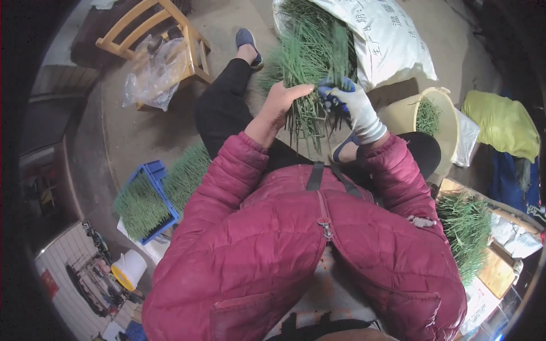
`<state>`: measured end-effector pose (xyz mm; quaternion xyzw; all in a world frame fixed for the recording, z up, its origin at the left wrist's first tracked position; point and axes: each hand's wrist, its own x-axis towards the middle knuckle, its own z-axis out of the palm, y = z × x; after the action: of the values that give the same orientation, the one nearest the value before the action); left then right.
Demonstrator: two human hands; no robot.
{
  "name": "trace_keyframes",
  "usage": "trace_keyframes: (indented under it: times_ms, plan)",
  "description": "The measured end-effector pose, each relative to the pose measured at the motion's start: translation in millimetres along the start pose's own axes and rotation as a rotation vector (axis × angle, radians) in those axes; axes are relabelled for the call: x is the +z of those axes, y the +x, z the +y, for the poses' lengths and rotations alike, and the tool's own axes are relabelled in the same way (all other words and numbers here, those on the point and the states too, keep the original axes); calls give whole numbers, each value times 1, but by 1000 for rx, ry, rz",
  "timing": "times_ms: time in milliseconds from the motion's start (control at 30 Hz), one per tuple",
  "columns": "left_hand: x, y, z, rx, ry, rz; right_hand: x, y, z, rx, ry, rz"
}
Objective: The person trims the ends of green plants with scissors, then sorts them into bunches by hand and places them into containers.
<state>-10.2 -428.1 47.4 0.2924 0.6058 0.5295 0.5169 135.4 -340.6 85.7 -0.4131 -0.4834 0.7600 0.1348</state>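
My bare left hand [277, 105] is wrapped round a bunch of thin green stems [307, 116], its thumb laid across them. The lower ends hang down between my knees. My right hand [357, 108], in a white glove with blue fingers, is at the right side of the same bunch with its fingers curled in on some stems. Directly beyond both hands a large heap of similar green stems [304, 40] spills from the mouth of a white woven sack [392, 42] with printed characters.
At right stand a cream bucket [392, 116] with green pieces inside, a yellow-green sack [500, 122] and a box with more stems [463, 227]. To the left are a blue crate [153, 170] of stems, a wooden chair [196, 59] holding plastic bags, and a white bucket [132, 264].
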Motion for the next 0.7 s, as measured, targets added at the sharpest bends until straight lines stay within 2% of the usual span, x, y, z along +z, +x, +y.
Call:
trace_keyframes:
  times_ms: [100,167,200,300,400,500,600,700]
  plan:
    - [-6,9,-14,-98,-134,55,-9,1,11,-107,153,55]
    - [-19,23,-46,-156,-17,-25,-16,1,22,-459,-110,34]
    - [-21,25,-53,-173,13,-46,-17,-2,22,-545,-175,30]
    - [-13,17,-41,-126,15,-18,-14,-15,4,-316,-207,10]
    - [-6,6,-24,-48,-294,9,-19,-14,-8,-250,27,77]
    - [0,0,0,-218,-646,-35,-34,-8,-7,-299,288,242]
    - [-3,3,-3,-223,-771,-38,-32,-19,-12,-182,135,271]
    - [-5,3,-3,-269,-807,-103,-21,-23,-13,-183,114,336]
